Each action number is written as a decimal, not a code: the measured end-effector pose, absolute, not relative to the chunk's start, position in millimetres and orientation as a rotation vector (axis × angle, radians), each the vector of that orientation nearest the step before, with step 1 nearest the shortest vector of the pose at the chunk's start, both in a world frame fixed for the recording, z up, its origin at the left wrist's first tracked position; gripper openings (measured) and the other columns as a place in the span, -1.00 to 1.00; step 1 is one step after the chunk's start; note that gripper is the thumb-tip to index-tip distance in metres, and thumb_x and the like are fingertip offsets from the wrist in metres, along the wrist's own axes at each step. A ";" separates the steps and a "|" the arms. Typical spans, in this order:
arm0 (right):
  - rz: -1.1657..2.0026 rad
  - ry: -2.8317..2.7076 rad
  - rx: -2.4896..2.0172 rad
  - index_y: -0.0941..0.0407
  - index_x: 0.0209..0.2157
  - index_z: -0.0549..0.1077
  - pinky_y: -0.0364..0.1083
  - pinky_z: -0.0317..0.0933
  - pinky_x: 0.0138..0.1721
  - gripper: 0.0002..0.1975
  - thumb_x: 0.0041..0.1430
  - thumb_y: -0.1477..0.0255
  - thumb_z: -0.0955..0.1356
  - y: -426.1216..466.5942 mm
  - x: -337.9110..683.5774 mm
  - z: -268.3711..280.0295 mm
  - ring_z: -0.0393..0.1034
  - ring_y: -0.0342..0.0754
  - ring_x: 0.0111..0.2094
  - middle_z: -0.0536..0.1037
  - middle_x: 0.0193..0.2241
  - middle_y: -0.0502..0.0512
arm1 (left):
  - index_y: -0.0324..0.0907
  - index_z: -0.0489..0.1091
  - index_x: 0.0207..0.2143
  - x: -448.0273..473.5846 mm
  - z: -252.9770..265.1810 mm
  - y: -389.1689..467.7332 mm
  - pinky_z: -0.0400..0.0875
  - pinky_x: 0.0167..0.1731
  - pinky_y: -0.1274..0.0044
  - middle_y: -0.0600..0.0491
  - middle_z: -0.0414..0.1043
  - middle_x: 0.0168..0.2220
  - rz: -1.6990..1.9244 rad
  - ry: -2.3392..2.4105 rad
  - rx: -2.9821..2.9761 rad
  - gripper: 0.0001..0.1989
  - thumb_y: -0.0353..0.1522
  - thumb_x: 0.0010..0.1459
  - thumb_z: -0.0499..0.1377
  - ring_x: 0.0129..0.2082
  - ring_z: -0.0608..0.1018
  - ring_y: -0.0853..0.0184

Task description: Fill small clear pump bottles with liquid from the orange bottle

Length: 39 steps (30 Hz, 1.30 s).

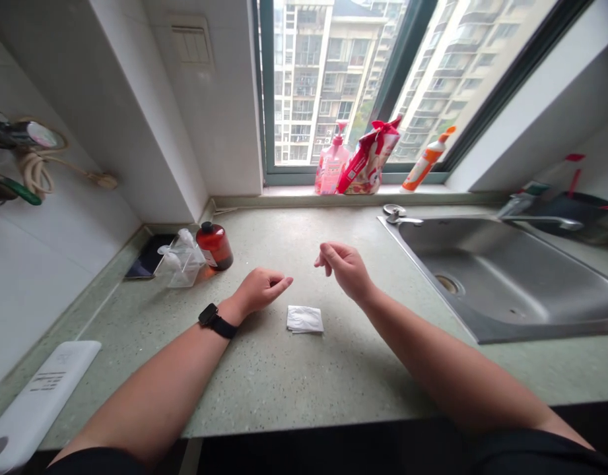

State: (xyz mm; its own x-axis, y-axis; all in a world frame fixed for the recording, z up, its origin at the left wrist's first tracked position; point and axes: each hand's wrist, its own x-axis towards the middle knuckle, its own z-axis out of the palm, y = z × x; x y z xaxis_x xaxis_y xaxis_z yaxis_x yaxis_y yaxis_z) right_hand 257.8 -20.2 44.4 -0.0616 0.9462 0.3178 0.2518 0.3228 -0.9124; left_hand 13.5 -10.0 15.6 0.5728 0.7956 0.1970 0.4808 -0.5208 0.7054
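My left hand [264, 289], below a wrist with a black watch, rests on the speckled green counter [264, 396]. Its fingers are curled under and its thumb points right; nothing shows in it. Raised over the counter, my right hand [347, 269] has thumb and forefinger pinched together. What lies between those fingertips, if anything, is too small to make out. A folded white tissue [304, 319] lies flat between my forearms, apart from both hands. Beyond my left hand stands a reddish-brown bottle [214, 247] with a black cap, beside a clear plastic box [185, 264].
A steel sink [467, 330] with a tap is at right. A dark flat panel [150, 256] and a white oblong device [41, 402] lie at left. On the sill stand a pink pump bottle [331, 168], a red bag [370, 158] and an orange bottle [425, 165].
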 end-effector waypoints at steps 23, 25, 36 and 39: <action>1.076 -1.772 -1.245 0.04 -0.43 0.52 -0.07 0.24 -0.31 -0.56 0.37 0.04 0.30 -19.8 265.4 -3.2 0.40 -0.06 -0.47 0.60 -0.54 0.01 | -0.12 0.02 -0.53 10.9 12.2 -5.8 -0.01 -0.43 0.48 0.17 -0.04 -0.50 0.620 1.057 2.021 -0.50 -0.05 0.34 0.09 -0.48 0.11 0.41; 1.067 -1.780 -1.252 0.05 -0.44 0.53 -0.07 0.23 -0.32 -0.57 0.37 0.06 0.30 -20.4 264.7 -2.8 0.39 -0.07 -0.48 0.60 -0.55 0.01 | -0.12 0.01 -0.52 9.8 13.6 -6.8 -0.02 -0.43 0.48 0.17 -0.04 -0.49 0.624 1.070 2.019 -0.51 -0.05 0.34 0.09 -0.47 0.11 0.41; 1.084 -1.799 -1.249 0.05 -0.42 0.53 -0.03 0.25 -0.27 -0.55 0.36 0.01 0.31 -18.8 267.8 -2.0 0.43 -0.04 -0.45 0.61 -0.53 0.03 | -0.12 0.02 -0.53 9.4 14.4 -5.8 -0.04 -0.42 0.48 0.17 -0.03 -0.49 0.603 1.088 2.018 -0.49 -0.03 0.32 0.10 -0.48 0.11 0.41; 1.109 -1.793 -1.256 0.05 -0.43 0.52 -0.03 0.25 -0.28 -0.55 0.35 0.01 0.31 -18.1 267.9 -2.5 0.42 -0.04 -0.46 0.61 -0.53 0.04 | -0.11 0.01 -0.53 8.4 14.5 -6.6 -0.04 -0.43 0.48 0.17 -0.04 -0.50 0.631 1.081 2.024 -0.50 -0.05 0.33 0.11 -0.49 0.11 0.42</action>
State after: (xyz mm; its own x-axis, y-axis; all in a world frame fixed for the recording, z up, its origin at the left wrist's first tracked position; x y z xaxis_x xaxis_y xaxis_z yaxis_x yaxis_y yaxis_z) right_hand 267.9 -18.1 -2.5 -0.3083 0.9498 0.0533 0.3763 0.1733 -0.9102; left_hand 8.4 -6.6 14.5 0.5233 0.8488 0.0751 0.4825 -0.3678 0.7949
